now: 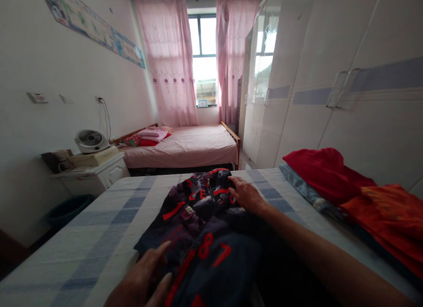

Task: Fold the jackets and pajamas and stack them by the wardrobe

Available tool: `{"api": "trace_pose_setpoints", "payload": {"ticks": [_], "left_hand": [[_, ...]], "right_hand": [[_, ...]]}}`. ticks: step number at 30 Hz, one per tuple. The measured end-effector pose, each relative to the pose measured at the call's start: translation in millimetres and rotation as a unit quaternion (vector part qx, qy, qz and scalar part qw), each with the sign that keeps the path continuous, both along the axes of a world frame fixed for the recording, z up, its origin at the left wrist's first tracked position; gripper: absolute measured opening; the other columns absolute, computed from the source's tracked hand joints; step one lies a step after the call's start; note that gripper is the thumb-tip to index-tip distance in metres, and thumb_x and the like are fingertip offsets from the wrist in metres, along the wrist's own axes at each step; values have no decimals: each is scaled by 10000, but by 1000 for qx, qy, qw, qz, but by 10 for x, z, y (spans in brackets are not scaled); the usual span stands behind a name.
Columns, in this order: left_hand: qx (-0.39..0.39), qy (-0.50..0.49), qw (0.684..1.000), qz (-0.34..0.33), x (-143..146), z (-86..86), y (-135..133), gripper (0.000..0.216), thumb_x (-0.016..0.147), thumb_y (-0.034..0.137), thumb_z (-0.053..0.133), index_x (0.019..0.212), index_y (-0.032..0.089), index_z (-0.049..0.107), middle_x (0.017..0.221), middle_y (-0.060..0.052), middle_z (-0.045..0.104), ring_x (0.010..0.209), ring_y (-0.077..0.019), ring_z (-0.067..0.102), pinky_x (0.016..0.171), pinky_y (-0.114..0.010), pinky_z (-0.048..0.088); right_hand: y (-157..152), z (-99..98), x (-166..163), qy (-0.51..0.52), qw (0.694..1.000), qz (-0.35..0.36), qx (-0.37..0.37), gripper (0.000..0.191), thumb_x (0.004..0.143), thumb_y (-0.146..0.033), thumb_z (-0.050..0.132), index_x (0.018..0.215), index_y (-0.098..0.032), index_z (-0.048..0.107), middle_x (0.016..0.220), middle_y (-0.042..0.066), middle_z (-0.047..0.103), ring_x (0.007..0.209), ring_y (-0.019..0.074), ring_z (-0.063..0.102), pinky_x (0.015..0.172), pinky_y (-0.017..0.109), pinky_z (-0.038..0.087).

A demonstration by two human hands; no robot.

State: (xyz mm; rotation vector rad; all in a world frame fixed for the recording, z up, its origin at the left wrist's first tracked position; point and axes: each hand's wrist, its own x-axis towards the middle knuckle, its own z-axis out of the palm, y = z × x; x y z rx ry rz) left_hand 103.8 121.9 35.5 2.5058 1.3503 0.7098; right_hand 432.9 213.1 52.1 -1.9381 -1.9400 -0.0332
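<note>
A dark jacket [218, 227] with a zipper, grey patterned upper part and red letters and numbers lies front up on the bed before me. My left hand [142, 276] is at its lower left edge, fingers and thumb apart, with fingertips over the fabric. At the far right, by the collar, my right hand [246, 194] rests its slightly bent, parted fingers on the jacket's edge. My right forearm crosses above the jacket's right side, and part of that side is lost in dark shadow.
Under the jacket is a striped bedsheet [109, 241]. Folded red clothing [327, 170], grey-blue jeans [307, 192] and an orange garment [390, 223] lie at right. Beyond are a pink bed [198, 144], a nightstand [114, 168] with a fan [90, 139], and a wardrobe [307, 122].
</note>
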Motion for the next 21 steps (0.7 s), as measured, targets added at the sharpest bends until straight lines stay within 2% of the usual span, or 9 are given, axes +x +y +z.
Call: {"api": "trace_pose_setpoints", "payload": {"ticks": [2, 4, 7, 9, 13, 17, 21], "left_hand": [[99, 40, 993, -41, 198, 76, 27, 398, 833, 333, 530, 1223, 259, 564, 1178, -30, 646, 1006, -190, 647, 820, -251, 544], [159, 81, 978, -105, 435, 39, 61, 462, 820, 380, 561, 1266, 264, 532, 1308, -50, 556, 1152, -225, 558, 909, -304, 504], [196, 137, 953, -184, 723, -186, 127, 593, 816, 488, 554, 1359, 293, 419, 1399, -77, 452, 1249, -282, 457, 953, -419, 463], [214, 159, 940, -214, 812, -364, 179, 623, 835, 538, 505, 1391, 298, 360, 1383, -82, 470, 1238, -276, 470, 954, -429, 449], [248, 155, 929, -229, 808, -570, 274, 635, 865, 556, 448, 1422, 294, 291, 1350, -61, 510, 1220, -217, 492, 996, -333, 392], [284, 137, 922, -226, 786, -614, 343, 566, 902, 487, 428, 1423, 318, 283, 1295, -22, 569, 1175, -169, 528, 993, -263, 373], [339, 147, 903, -222, 804, -665, 394, 479, 921, 436, 421, 1380, 308, 376, 1229, -4, 620, 1117, -155, 567, 975, -243, 382]], "right_hand": [[-181, -17, -27, -14, 999, 28, 12, 492, 898, -384, 400, 1359, -214, 401, 1419, 65, 426, 1304, 199, 364, 1056, 329, 277], [-333, -116, 14, -39, 999, 35, 14, 532, 893, -436, 400, 1378, -217, 390, 1480, 55, 330, 1372, 225, 234, 1101, 386, 190], [-480, -388, 171, -66, 997, 6, -37, 550, 898, -474, 367, 1387, -225, 388, 1496, 44, 294, 1384, 249, 198, 1102, 431, 163], [-525, -565, 279, -66, 995, -22, -75, 552, 908, -483, 319, 1386, -217, 393, 1481, 44, 322, 1375, 250, 226, 1094, 435, 179], [-541, -707, 365, -61, 994, -44, -77, 562, 914, -490, 277, 1395, -218, 380, 1478, 36, 325, 1375, 239, 229, 1091, 427, 188], [-530, -662, 354, -58, 994, -38, -79, 564, 910, -492, 279, 1387, -216, 396, 1470, 34, 340, 1374, 239, 234, 1092, 421, 197], [-515, -648, 379, -50, 995, -32, -83, 572, 903, -498, 297, 1386, -210, 400, 1463, 37, 352, 1366, 251, 256, 1083, 426, 230]]}}
